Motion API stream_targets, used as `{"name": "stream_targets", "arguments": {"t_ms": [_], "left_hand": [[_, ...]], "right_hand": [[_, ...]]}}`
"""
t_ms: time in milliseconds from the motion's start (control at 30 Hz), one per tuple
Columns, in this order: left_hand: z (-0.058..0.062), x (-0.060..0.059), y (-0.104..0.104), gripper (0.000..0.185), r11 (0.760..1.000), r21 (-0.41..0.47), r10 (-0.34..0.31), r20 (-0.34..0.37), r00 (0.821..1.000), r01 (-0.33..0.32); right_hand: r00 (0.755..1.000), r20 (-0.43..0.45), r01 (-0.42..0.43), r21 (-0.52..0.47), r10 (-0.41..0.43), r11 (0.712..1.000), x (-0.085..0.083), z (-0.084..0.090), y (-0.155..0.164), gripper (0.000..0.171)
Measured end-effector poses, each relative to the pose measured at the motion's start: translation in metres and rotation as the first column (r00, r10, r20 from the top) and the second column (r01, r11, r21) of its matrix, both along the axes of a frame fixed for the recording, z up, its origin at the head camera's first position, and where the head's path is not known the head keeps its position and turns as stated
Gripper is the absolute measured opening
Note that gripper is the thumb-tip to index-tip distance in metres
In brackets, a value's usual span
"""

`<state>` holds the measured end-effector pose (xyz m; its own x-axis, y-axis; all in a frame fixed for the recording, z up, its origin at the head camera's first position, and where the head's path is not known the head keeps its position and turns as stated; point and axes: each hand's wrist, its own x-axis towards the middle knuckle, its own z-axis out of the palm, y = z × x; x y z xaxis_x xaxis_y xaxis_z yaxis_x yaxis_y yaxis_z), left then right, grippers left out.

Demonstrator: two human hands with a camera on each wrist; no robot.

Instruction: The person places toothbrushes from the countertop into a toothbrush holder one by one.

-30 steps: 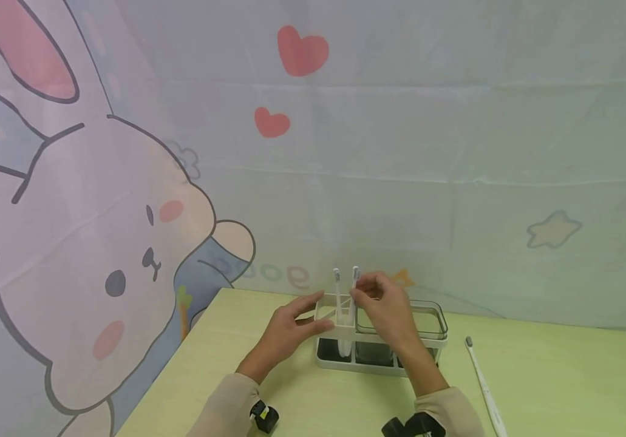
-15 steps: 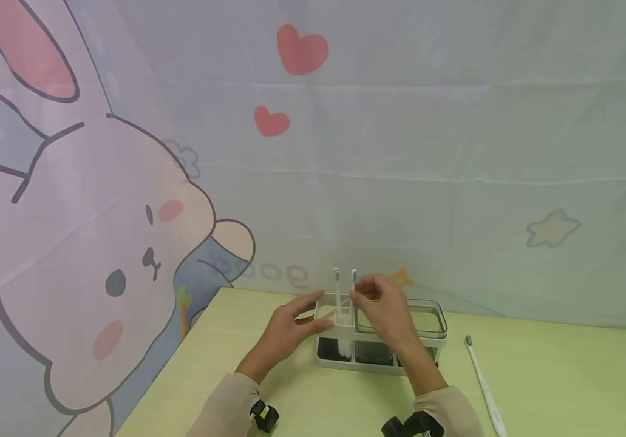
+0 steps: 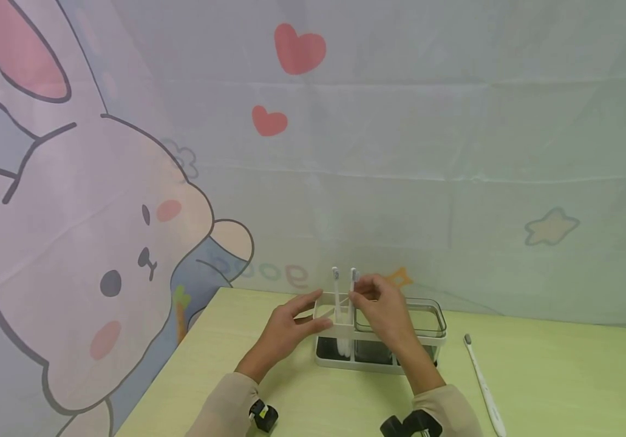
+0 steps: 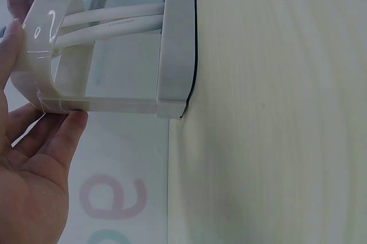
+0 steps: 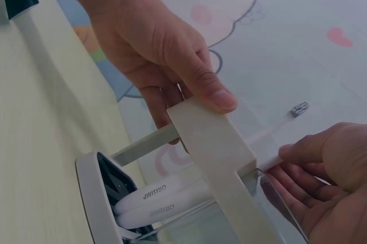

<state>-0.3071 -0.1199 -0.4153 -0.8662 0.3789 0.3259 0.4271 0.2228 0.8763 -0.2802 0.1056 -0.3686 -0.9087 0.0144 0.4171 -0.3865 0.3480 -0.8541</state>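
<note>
A white toothbrush rack point(image 3: 345, 332) stands on the pale green table point(image 3: 564, 382). Two white toothbrushes stand in its left compartment, heads up. My left hand point(image 3: 317, 311) grips the rack's left end, thumb point(image 5: 221, 99) on the top band point(image 5: 212, 140) and fingers point(image 4: 63, 135) at its side. My right hand point(image 3: 360, 295) pinches the right-hand toothbrush point(image 3: 353, 284) just below its head; the other toothbrush point(image 3: 336, 290) stands free beside it. Both handles point(image 5: 152, 201) reach the rack's floor. A clear tumbler point(image 3: 424, 320) fills the rack's right part.
A third white toothbrush point(image 3: 482, 385) lies on the table right of the rack. A cartoon rabbit curtain point(image 3: 99, 243) hangs close behind the table's far edge and along its left side. Wrist-worn cameras point(image 3: 263, 416) show at the bottom.
Almost nothing differs: my right hand with the pinched toothbrush has sunk very slightly, and my left hand keeps its hold on the rack.
</note>
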Motion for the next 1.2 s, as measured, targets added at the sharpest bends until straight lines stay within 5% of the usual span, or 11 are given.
{"name": "stream_targets", "arguments": {"t_ms": [633, 1200], "left_hand": [[-0.001, 0.001, 0.002, 0.067, 1.0, 0.024, -0.004, 0.014, 1.0, 0.004], [-0.001, 0.006, -0.001, 0.066, 1.0, 0.019, -0.018, 0.016, 1.0, 0.017]], "right_hand": [[0.999, 0.031, -0.016, -0.014, 0.017, 1.0, 0.008, 0.009, 0.024, 0.023], [0.999, -0.043, 0.014, 0.059, -0.012, 0.998, 0.041, 0.02, 0.053, 0.026]]}}
